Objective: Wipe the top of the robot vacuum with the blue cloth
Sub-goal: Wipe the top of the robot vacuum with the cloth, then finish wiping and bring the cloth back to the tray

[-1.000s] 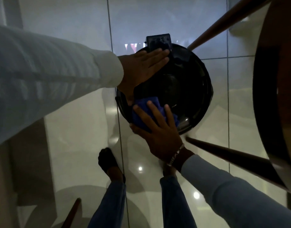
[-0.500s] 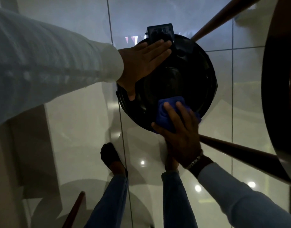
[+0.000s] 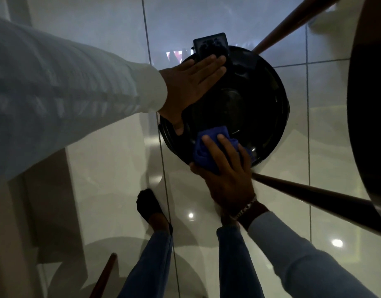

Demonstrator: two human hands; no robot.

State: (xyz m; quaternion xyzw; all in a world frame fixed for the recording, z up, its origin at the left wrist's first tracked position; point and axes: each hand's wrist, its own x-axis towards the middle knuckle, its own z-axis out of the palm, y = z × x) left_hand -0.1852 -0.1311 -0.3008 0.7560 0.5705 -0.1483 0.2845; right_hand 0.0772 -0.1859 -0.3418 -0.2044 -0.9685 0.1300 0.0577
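A round black robot vacuum (image 3: 256,108) sits on the glossy tiled floor below me. My left hand (image 3: 191,89) lies flat on its upper left part, fingers together and stretched toward the black block at its far rim. My right hand (image 3: 226,168) presses a folded blue cloth (image 3: 206,151) onto the vacuum's near edge, fingers spread over it. Most of the cloth is hidden under my fingers.
Two brown wooden legs (image 3: 318,194) of a dark round stool or table (image 3: 370,104) run past the vacuum on the right. A black boxy dock (image 3: 211,43) stands at the vacuum's far side. My feet (image 3: 148,207) stand just in front of the vacuum.
My right hand slid the blue cloth right along the vacuum's near edge, then back left. The left hand stayed flat on the top.
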